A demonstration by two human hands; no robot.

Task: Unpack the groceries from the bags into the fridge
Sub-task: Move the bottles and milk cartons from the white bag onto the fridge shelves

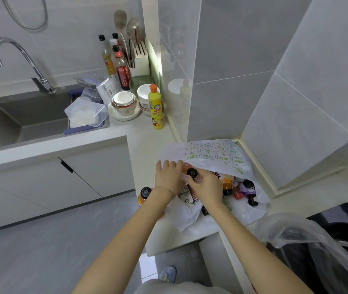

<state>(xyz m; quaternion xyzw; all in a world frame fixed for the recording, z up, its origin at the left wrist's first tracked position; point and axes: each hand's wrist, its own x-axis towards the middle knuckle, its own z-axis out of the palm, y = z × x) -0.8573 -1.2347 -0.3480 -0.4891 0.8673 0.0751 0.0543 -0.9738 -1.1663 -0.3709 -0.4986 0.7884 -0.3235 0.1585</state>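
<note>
Straight-fingered, the left hand (168, 177) pressed the bag (211, 153) mouth open so the right hand (208, 187), pinching a bottle (192, 173) by its black cap, could presumably lift it out.

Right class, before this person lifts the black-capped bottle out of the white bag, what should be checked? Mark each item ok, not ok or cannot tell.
1. Grip: the right hand has its fingers curled round the black-capped bottle. Ok.
2. Bag mouth: the left hand is at the rim of the white bag, fingertips hidden under the flap. Cannot tell.
3. Neighbours: the other bottles lie packed close against it. Cannot tell whether they will snag.
4. Bystander: the orange bottle stands at the edge of the counter beside the left forearm. Not ok.
5. Fridge ready: not in view. Cannot tell.
</note>
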